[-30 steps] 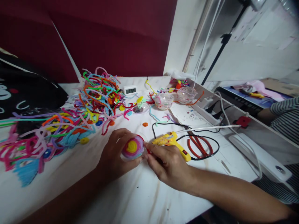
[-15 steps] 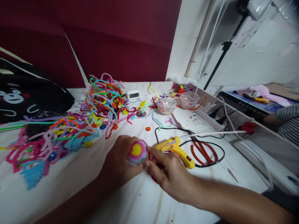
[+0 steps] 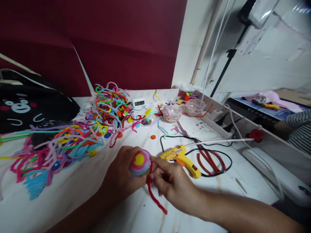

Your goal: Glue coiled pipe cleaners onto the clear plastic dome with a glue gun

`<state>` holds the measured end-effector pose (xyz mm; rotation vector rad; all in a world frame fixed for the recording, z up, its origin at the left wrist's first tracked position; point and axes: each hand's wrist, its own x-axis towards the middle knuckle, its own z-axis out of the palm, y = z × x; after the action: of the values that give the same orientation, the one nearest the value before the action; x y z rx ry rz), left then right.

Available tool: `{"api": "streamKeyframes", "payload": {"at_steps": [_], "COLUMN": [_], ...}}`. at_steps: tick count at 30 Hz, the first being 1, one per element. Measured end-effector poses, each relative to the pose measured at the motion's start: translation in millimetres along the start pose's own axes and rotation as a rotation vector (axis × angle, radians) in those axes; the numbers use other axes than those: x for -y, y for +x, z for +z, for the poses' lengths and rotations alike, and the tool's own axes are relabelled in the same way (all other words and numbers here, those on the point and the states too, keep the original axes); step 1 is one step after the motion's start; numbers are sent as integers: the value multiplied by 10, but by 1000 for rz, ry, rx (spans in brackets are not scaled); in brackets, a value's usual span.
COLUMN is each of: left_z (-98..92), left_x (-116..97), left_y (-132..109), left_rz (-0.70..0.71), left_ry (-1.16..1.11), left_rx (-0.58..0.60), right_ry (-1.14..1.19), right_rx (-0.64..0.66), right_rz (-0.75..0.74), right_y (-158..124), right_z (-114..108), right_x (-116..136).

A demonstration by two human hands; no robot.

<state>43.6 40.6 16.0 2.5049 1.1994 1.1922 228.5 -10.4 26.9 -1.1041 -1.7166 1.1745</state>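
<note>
My left hand (image 3: 123, 171) is wrapped round a small rounded piece (image 3: 141, 163), topped with rings of colour: a yellow centre, then pink, purple and some blue-green. Its underside is hidden by my fingers. Along its right edge runs a red pipe cleaner (image 3: 156, 203), whose loose end hangs down over the white tabletop. My right hand (image 3: 172, 181) pinches this pipe cleaner between thumb and forefinger, close against the coloured piece. Just beyond my right hand lies a yellow hot glue gun (image 3: 181, 158) with a clear glue stick in its back.
Pipe cleaners (image 3: 109, 105) lie heaped at the left and back. Clear plastic balls (image 3: 172, 113) and a small digital clock (image 3: 138, 102) stand further back. A black cord (image 3: 230, 163) loops at right, near a power strip (image 3: 220, 124). Another person's striped sleeve (image 3: 300, 126) shows at far right.
The red pipe cleaner's loose end has come into view, now hanging below my hands. Both hands and the coloured piece have shifted slightly left and down in the picture.
</note>
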Motion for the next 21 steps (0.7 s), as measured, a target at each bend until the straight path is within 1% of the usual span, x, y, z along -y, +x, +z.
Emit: {"api": "streamKeyframes", "payload": {"at_steps": [8,16,18,21], "left_z": [0,41,46,46], "left_x": [15,41,32,2], "left_y": [-25,-57,-57,-48], "left_rz": [-6,1,-24,-114], "left_ry": [12,53,59,47], "left_rx": [32,43,61,105], "right_ry": [123,233,245,243], "right_rx": [-6,36,42,55], "right_rz": [45,70,64,72], "right_y": [-23,-34,-42,-48], "right_z": [51,74,85,96], "right_x": [-57,-115,-133,-154]}}
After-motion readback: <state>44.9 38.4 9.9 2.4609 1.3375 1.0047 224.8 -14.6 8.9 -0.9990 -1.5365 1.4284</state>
